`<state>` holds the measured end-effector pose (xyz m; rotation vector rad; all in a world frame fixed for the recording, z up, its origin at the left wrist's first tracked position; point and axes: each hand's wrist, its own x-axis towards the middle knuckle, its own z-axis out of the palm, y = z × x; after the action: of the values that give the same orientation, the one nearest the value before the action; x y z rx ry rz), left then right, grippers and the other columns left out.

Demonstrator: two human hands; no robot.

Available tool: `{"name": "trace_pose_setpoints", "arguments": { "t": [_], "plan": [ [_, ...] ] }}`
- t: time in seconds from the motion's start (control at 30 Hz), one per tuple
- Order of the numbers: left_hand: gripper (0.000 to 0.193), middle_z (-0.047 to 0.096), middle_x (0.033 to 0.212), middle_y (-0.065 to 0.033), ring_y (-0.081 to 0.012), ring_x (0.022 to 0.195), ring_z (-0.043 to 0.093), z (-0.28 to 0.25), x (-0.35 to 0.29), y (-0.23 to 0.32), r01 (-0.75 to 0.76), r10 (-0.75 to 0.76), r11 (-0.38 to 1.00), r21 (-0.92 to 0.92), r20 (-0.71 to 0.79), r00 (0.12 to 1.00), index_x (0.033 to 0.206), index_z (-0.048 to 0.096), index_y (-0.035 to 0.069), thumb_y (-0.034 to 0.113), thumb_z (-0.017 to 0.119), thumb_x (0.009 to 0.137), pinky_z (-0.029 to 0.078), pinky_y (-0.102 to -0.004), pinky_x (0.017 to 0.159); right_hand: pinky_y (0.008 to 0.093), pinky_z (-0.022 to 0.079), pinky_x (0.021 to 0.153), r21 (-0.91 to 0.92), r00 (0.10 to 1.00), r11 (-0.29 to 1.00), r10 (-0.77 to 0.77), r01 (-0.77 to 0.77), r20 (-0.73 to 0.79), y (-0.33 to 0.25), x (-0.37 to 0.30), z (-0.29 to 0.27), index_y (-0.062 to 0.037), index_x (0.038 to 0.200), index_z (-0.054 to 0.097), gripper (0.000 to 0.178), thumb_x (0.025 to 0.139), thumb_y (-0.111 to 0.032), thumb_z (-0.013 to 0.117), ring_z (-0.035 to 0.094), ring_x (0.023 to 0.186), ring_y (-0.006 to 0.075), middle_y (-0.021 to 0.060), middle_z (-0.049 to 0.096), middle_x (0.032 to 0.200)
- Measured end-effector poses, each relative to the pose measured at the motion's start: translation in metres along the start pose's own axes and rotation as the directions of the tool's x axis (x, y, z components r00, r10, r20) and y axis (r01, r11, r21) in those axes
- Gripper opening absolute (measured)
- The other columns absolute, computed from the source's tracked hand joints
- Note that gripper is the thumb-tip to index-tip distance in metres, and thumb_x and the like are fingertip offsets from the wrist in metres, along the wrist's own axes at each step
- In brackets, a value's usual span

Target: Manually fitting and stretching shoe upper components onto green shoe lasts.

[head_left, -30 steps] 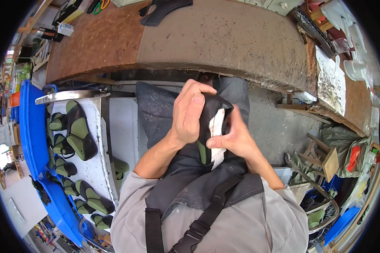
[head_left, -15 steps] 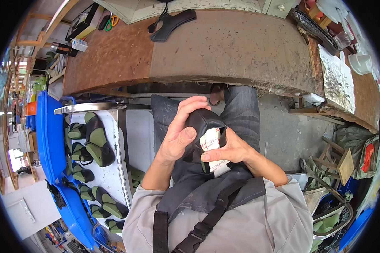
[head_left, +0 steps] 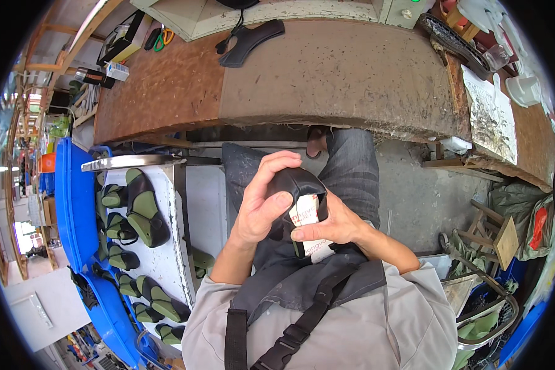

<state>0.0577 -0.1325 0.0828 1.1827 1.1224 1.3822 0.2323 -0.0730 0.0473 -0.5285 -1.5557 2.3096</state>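
Observation:
Over my lap, both hands are around a black shoe upper (head_left: pixel 300 180) with a smooth, shiny surface. A white lining or insole strip (head_left: pixel 306 213) with red print shows in its opening. My left hand (head_left: pixel 259 206) curls over the far left side of the upper, fingers across its top and thumb on the near side. From the right, my right hand (head_left: pixel 340 223) grips it, its thumb pressed on the white strip. The fingers behind the upper are hidden.
A worn brown workbench (head_left: pixel 345 74) stands ahead, with a black cut piece (head_left: pixel 253 42) and orange- and green-handled scissors (head_left: pixel 164 38) on it. Left are a white stand (head_left: pixel 176 246) with several green-and-black shoes (head_left: pixel 147 213) and blue bins (head_left: pixel 74 203). A wooden stool (head_left: pixel 504 242) stands right.
My hands and the upper have stayed nearly in place, shifting only slightly. The whole view has tilted a little, so the bench appears marginally lower.

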Motion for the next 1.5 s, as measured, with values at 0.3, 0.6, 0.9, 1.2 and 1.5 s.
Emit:
{"name": "trace_pose_setpoints", "arguments": {
  "t": [0.3, 0.6, 0.9, 1.2, 1.5],
  "plan": [
    [0.072, 0.042, 0.132, -0.0165, -0.023, 0.119, 0.044, 0.002, -0.001, -0.017, -0.054, 0.054, 0.998, 0.019, -0.004, 0.999, 0.128, 0.045, -0.002, 0.056, 0.055, 0.086, 0.034, -0.0347, 0.101, 0.0337, 0.038, 0.098, 0.027, 0.992, 0.992, 0.126, -0.125, -0.013, -0.004, -0.004, -0.002, 0.0033, 0.137, 0.032, 0.097, 0.065, -0.036, 0.085, 0.047, 0.115, 0.0219, 0.0134, 0.049, 0.122],
    [0.066, 0.042, 0.129, -0.0171, -0.0258, 0.122, 0.04, 0.021, -0.013, -0.008, -0.224, 0.229, 0.943, 0.246, 0.005, 0.973, 0.129, 0.044, -0.004, 0.046, 0.056, 0.088, 0.029, -0.0363, 0.105, 0.0306, 0.042, 0.09, 0.096, 1.0, 0.995, 0.021, -0.022, 0.009, -0.012, -0.02, 0.007, 0.0008, 0.131, 0.037, 0.086, 0.067, -0.031, 0.084, 0.048, 0.104, 0.0161, 0.0073, 0.05, 0.112],
    [0.077, 0.039, 0.134, -0.0179, -0.0257, 0.127, 0.038, 0.046, -0.037, 0.005, -0.24, 0.264, 0.869, 0.433, 0.004, 0.964, 0.132, 0.04, -0.005, 0.057, 0.052, 0.088, 0.027, -0.0376, 0.108, 0.0291, 0.042, 0.088, 0.11, 0.999, 0.994, -0.017, 0.011, 0.049, -0.005, -0.046, 0.011, -0.0003, 0.128, 0.041, 0.079, 0.069, -0.032, 0.083, 0.049, 0.101, 0.0145, 0.0055, 0.052, 0.109],
    [0.073, 0.031, 0.138, -0.0194, -0.0294, 0.13, 0.031, 0.037, -0.051, 0.013, -0.305, 0.258, 0.811, 0.499, 0.163, 0.952, 0.137, 0.033, -0.004, 0.033, 0.063, 0.081, 0.024, -0.0387, 0.109, 0.0311, 0.041, 0.092, 0.1, 0.996, 0.995, -0.012, 0.002, 0.092, -0.001, -0.055, 0.016, 0.0009, 0.13, 0.039, 0.084, 0.068, -0.036, 0.082, 0.047, 0.107, 0.0171, 0.0079, 0.05, 0.114],
    [0.071, 0.039, 0.128, -0.0143, -0.0253, 0.123, 0.038, 0.011, -0.048, 0.021, -0.102, 0.061, 0.977, 0.188, 0.214, 0.975, 0.134, 0.04, -0.001, 0.038, 0.065, 0.08, 0.028, -0.0353, 0.105, 0.0347, 0.039, 0.099, -0.178, 1.0, 0.984, -0.025, 0.024, -0.004, -0.008, -0.054, 0.033, 0.0039, 0.133, 0.037, 0.095, 0.065, -0.041, 0.085, 0.049, 0.115, 0.0231, 0.0157, 0.05, 0.122]
  ]
}}
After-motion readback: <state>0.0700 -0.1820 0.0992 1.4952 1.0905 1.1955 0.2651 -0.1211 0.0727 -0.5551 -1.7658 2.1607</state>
